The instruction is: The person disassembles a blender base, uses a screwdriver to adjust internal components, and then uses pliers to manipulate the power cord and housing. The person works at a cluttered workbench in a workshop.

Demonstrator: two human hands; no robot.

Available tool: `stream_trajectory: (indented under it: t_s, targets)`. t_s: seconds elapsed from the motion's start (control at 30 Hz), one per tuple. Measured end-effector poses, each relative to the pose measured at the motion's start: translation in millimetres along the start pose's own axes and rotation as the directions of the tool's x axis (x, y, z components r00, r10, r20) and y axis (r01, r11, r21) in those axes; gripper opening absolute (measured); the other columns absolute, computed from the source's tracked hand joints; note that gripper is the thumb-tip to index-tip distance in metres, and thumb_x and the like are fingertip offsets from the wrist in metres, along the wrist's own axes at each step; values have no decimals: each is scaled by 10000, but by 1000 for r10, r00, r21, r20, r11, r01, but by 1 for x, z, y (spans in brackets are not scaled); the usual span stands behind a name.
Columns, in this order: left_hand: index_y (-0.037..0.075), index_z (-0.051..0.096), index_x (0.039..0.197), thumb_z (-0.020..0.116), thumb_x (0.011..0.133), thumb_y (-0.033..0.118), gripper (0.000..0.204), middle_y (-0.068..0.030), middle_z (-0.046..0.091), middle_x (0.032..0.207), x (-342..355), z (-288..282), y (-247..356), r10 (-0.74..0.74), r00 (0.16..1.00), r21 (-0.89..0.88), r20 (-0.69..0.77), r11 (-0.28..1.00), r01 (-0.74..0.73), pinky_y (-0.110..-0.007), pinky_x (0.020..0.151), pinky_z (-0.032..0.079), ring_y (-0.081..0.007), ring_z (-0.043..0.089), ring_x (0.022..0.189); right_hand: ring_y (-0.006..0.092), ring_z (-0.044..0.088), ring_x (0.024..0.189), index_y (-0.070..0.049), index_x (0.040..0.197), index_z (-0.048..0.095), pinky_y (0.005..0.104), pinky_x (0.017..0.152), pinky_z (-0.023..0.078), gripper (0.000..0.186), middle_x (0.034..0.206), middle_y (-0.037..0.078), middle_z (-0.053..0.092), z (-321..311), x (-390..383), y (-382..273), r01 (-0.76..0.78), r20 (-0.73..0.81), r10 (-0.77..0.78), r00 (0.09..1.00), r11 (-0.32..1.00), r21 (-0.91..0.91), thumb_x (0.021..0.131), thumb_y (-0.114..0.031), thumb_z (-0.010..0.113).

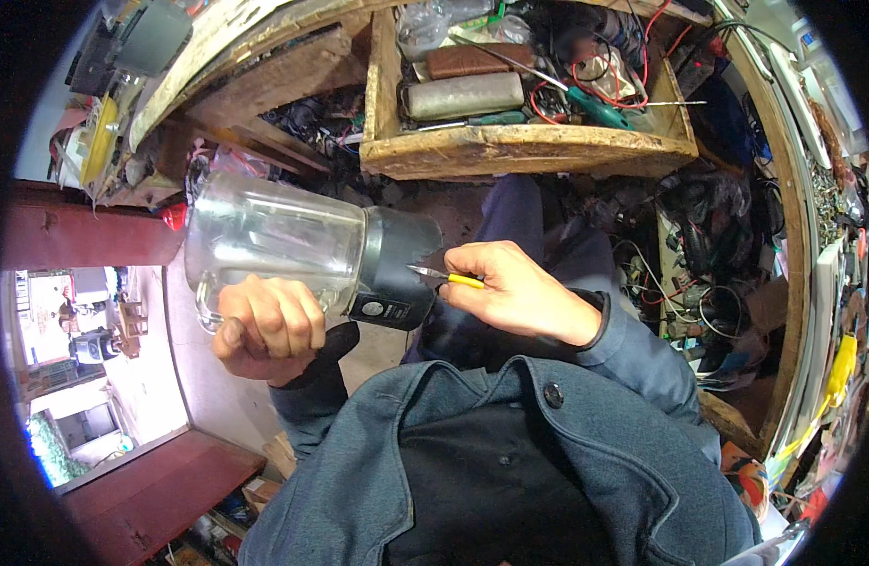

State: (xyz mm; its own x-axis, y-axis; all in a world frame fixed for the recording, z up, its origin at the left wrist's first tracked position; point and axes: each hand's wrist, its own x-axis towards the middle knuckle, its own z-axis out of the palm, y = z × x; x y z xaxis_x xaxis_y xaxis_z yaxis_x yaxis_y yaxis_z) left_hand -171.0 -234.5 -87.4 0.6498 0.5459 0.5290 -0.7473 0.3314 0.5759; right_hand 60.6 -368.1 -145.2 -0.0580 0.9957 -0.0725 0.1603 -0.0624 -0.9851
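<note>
While the left hand (269, 325) curls tightly around the handle of a clear blender jug (274, 226), the right hand (515, 292) grasps a small pair of pliers (463, 280) with yellow grips. The jug lies on its side in the air, toward ten o'clock from the middle of the view, its black base (387, 269) pointing to about three o'clock. The pliers' tips point to nine o'clock and lie over that base; whether they touch it, I cannot tell.

Toward one o'clock, a worn wooden drawer (529, 153) holds a brown case (477, 60), a grey case (463, 96) just beside it, and a green-handled screwdriver (600, 108) among red wires. Tangled cables (666, 300) lie toward three o'clock. At six o'clock is the person's grey-blue jacket (359, 443).
</note>
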Motion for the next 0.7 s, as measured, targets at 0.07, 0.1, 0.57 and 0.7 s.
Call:
stream_trajectory:
  t_s: [0.07, 0.1, 0.57, 0.7]
  targets:
    - [143, 286, 505, 476, 986, 157, 518, -25, 369, 389, 0, 2, -1, -21, 1000, 17, 13, 1000, 21, -305, 302, 285, -124, 276, 274, 421, 592, 600, 60, 807, 591, 487, 590, 465, 238, 671, 262, 572, -1, 2, -2, -8, 7, 9, 1000, 992, -129, 885, -164, 609]
    - [143, 285, 503, 476, 985, 155, 519, -29, 372, 390, 0, 3, -1, -32, 999, 27, 19, 999, 31, -310, 304, 289, -129, 281, 274, 427, 589, 587, 61, 786, 594, 487, 580, 464, 240, 663, 271, 568, -1, 3, -3, -10, 10, 12, 1000, 981, -193, 877, -160, 603]
    - [131, 305, 524, 521, 944, 69, 476, -29, 390, 422, -4, 9, -20, 0, 997, 558, 75, 829, -42, -327, 312, 286, -138, 311, 304, 479, 642, 746, 7, 761, 580, 560, 673, 511, 232, 747, 249, 638, -6, 4, -2, -27, -100, -44, 994, 783, -621, 875, -186, 639]
    - [128, 296, 512, 500, 978, 130, 508, -16, 361, 409, 5, 9, -12, 40, 997, 359, -68, 933, -13, -306, 316, 294, -131, 291, 304, 451, 622, 832, 31, 808, 563, 526, 745, 488, 333, 818, 237, 607, -13, 4, 13, -12, -20, 2, 1000, 872, -489, 955, -265, 606]
